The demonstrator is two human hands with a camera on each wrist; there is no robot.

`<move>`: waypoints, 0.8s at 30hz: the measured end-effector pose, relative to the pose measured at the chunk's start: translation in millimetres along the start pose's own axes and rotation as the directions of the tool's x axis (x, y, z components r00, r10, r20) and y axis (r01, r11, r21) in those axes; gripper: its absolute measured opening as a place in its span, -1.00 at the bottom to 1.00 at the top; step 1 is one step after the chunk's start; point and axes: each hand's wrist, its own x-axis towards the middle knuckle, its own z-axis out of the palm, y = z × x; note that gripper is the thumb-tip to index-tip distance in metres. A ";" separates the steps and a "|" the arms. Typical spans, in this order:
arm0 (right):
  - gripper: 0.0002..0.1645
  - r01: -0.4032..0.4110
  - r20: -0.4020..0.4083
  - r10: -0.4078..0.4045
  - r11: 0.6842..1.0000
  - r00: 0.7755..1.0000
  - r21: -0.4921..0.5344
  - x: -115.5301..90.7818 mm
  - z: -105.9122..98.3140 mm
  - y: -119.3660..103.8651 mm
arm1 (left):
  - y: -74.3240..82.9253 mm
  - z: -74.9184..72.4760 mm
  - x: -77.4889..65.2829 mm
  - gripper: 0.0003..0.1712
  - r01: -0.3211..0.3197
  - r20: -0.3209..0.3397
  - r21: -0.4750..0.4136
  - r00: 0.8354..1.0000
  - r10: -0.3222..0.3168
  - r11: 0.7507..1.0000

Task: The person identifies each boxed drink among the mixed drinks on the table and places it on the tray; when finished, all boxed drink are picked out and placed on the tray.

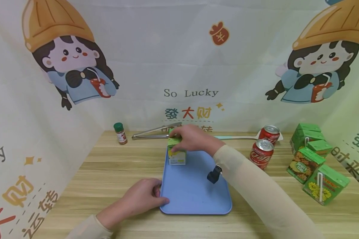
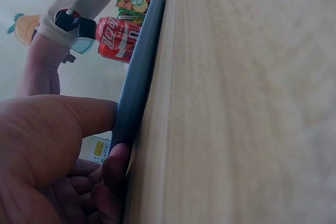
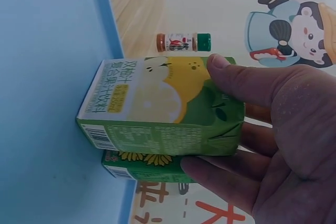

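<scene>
2 cartons in tray; right grip holds 1.

Around the tray

On the bench, a carton is at the tray's far left corner, another carton behind it. Tongs lie behind left, a bottle farther left; 2 cans stand right, more cartons farther right.
</scene>
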 end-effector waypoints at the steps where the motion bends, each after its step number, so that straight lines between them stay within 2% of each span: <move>1: -0.31 -0.004 0.000 0.004 1.000 1.000 0.001 -0.1 -1.0 -0.5 | 0.0 -0.1 -0.1 -0.62 0.000 0.000 0.000 1.000 0.000 1.000; 15: -0.35 -0.052 0.005 0.052 0.999 0.999 -0.017 1.3 -8.7 -7.3 | 0.1 0.6 0.1 -0.61 -0.006 -0.013 0.009 1.000 0.006 1.000; 24: -0.34 -0.041 0.000 0.041 0.998 0.999 -0.043 1.3 -13.7 -8.8 | -0.9 1.2 0.1 -0.60 -0.002 -0.010 0.003 1.000 0.002 1.000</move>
